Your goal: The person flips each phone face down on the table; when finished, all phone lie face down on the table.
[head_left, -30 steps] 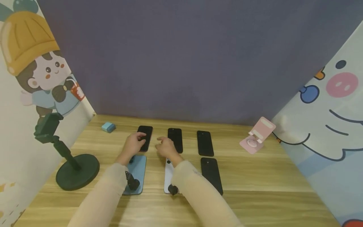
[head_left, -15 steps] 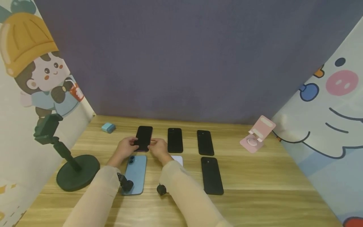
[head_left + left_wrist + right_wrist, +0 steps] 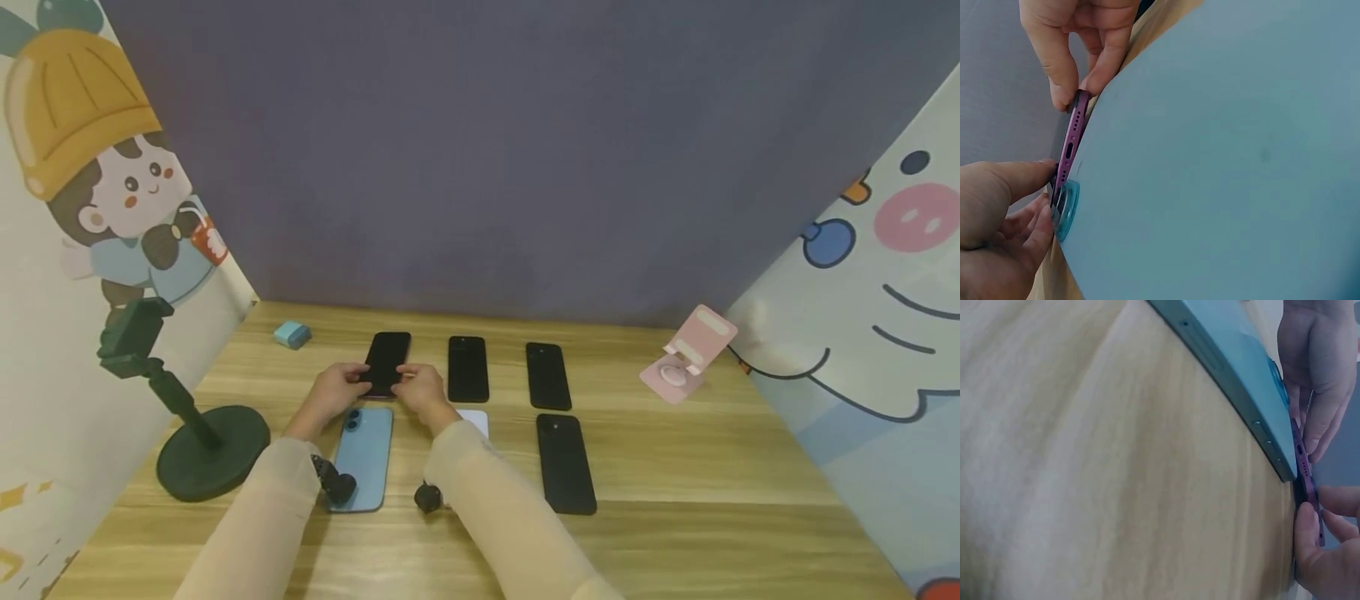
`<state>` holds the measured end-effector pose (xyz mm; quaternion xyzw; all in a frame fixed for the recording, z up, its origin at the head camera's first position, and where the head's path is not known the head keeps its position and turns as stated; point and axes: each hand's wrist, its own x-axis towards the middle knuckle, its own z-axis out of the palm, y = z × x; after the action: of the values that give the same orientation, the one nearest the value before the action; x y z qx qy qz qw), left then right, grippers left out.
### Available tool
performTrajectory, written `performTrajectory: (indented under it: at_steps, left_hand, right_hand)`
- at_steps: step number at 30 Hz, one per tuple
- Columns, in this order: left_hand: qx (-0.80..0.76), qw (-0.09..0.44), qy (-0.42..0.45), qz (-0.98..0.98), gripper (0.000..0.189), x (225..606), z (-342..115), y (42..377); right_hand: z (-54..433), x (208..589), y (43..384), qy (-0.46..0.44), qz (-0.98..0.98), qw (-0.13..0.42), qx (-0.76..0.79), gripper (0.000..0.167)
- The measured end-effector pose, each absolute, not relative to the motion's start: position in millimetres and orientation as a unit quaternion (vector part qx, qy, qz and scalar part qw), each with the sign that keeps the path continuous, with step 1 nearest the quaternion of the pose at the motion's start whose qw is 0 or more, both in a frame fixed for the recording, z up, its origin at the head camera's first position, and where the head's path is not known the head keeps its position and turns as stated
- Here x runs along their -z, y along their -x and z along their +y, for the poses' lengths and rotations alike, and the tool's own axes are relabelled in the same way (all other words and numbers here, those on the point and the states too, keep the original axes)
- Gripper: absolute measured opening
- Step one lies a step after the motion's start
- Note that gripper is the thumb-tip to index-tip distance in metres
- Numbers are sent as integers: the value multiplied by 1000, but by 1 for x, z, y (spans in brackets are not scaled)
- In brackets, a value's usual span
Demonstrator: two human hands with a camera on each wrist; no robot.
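Observation:
A smartphone [image 3: 387, 354] with a black front and purple edge [image 3: 1074, 132] lies at the back left of the table. My left hand [image 3: 335, 397] pinches its left side between thumb and fingers. On the opposite side my right hand [image 3: 422, 393] pinches the edge near the lower corner. In the left wrist view, the phone's end with its port and holes is tilted up between both hands. Just in front lies a light blue smartphone [image 3: 366, 458], back up, its camera lenses at the far end. A white phone [image 3: 476, 422] is mostly hidden under my right sleeve.
Two black phones, one in the middle [image 3: 468, 369] and one to its right [image 3: 548, 375], lie in the back row. Another black phone [image 3: 566, 463] lies nearer. A dark green stand [image 3: 212, 450] and small blue block [image 3: 292, 334] are left; a pink folding stand [image 3: 688, 354] is right.
Both hands have come down to the purple-edged phone and taken hold of its two sides. In the last half second they have hardly moved; the head view has shifted slightly.

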<state>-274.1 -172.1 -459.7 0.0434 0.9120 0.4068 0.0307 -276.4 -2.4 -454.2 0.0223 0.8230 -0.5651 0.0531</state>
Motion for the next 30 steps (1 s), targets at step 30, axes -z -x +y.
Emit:
performTrajectory:
  at_steps: [30]
  left_hand:
    - [-470,4,-73,880,40,456,-152,276]
  right_hand:
    - [-2,453,283,-27,621,89,778,44]
